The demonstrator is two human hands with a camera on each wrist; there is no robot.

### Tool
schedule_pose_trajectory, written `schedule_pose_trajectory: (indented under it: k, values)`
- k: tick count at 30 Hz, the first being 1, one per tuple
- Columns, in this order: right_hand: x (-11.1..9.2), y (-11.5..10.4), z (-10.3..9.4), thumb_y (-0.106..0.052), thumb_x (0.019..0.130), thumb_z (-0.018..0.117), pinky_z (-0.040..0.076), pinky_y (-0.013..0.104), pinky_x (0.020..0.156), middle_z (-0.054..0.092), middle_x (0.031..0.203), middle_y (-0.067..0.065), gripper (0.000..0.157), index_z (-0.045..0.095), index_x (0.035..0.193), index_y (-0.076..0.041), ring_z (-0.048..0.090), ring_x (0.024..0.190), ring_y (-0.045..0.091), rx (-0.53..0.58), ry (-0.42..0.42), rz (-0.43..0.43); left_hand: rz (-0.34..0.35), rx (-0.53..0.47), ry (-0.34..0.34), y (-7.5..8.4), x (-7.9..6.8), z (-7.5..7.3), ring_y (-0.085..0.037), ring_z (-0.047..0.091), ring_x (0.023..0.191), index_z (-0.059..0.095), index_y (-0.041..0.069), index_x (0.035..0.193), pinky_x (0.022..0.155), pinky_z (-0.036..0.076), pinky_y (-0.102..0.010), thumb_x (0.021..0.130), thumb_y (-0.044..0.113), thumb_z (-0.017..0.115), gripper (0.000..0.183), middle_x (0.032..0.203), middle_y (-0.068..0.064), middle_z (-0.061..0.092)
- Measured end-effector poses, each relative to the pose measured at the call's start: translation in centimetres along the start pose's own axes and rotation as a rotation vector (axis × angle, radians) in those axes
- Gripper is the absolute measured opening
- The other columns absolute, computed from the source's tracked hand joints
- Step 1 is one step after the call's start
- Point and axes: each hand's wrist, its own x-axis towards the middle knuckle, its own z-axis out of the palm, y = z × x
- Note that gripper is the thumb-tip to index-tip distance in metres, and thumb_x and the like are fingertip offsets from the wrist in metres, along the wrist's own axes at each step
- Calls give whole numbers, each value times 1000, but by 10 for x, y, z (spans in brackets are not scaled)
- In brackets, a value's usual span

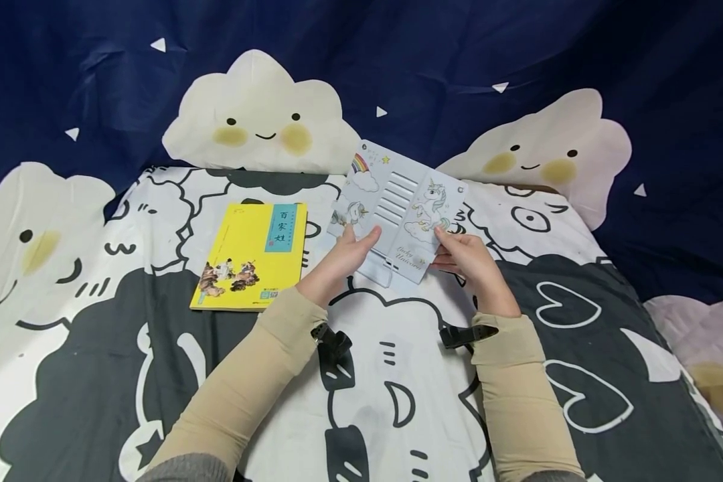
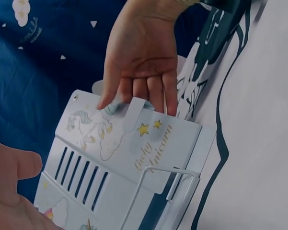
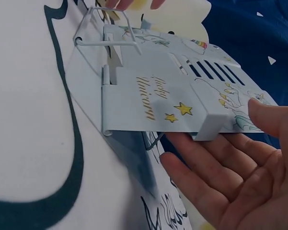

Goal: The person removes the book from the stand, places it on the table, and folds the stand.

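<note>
A white metal book stand with unicorn and rainbow prints and a row of slots is held up, tilted, between both hands. My left hand grips its left side, the thumb lying over the front. At the right edge, my right hand pinches the plate, thumb on the printed face and fingers underneath. The right wrist view shows those fingers below a small bent tab. A wire bracket sticks out by the hinged lower edge. The left fingers behind the stand are mostly hidden.
A yellow book with a blue title label lies flat left of the stand. The bed-like surface wears a black-and-white cartoon cloth. Behind it hangs a dark blue curtain with cloud shapes, a cloud standing near the back edge.
</note>
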Motion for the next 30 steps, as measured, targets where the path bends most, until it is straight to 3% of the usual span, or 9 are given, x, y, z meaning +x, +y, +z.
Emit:
schedule_pose_trajectory:
  k: [6, 10, 14, 21, 23, 27, 30]
  values:
    - [-4, -4, -3, -43, 99, 58, 59, 27, 83, 73, 82, -6, 63, 55, 128, 12, 71, 75, 4, -15, -35, -4, 6, 11, -1, 4, 5, 1, -25, -17, 153, -11, 16, 159, 123, -6, -53, 98, 62, 42, 93, 167, -10, -15]
    - [-8, -6, -3, -42, 98, 60, 59, 28, 82, 74, 81, -4, 57, 59, 120, 10, 72, 73, 4, -38, -37, -8, 44, 16, -10, 5, 11, 0, -26, -14, 154, -4, 19, 161, 123, -5, -54, 100, 58, 43, 86, 168, -9, -8]
    - [-9, -7, -1, -38, 98, 61, 60, 31, 81, 72, 75, -5, 48, 60, 109, 8, 71, 70, 6, -40, -57, -22, 99, 30, -21, 7, 19, -1, -27, -2, 155, 7, 18, 161, 125, 1, -52, 103, 52, 41, 75, 168, -9, 7]
    - [-9, -11, 5, -32, 98, 62, 60, 39, 85, 75, 80, 2, 44, 59, 108, 12, 73, 71, 9, -24, -108, -23, 42, 70, 9, 6, 26, -5, -25, -4, 155, 1, 11, 160, 126, 1, -47, 102, 57, 39, 84, 168, -8, -1]
    - [-8, -11, 6, -31, 98, 62, 59, 40, 86, 75, 84, 4, 48, 58, 112, 14, 73, 72, 10, -23, -127, -21, 84, 53, -2, 5, 29, -6, -26, 5, 155, 10, 12, 160, 126, 6, -48, 103, 53, 40, 75, 168, -10, 10]
    - [-8, -10, 9, -30, 97, 64, 58, 42, 88, 75, 87, 3, 50, 57, 118, 15, 74, 75, 11, -3, -175, -19, 100, 42, -5, 4, 33, -7, -29, 10, 154, 19, 14, 159, 125, 9, -50, 104, 49, 40, 68, 166, -12, 15]
    - [-8, -10, 11, -25, 97, 65, 57, 45, 89, 74, 86, -1, 41, 57, 118, 9, 74, 77, 13, 34, -219, -19, 48, 63, 5, 4, 35, -9, -28, 1, 155, 11, 13, 160, 125, 6, -50, 103, 53, 39, 75, 168, -11, 3]
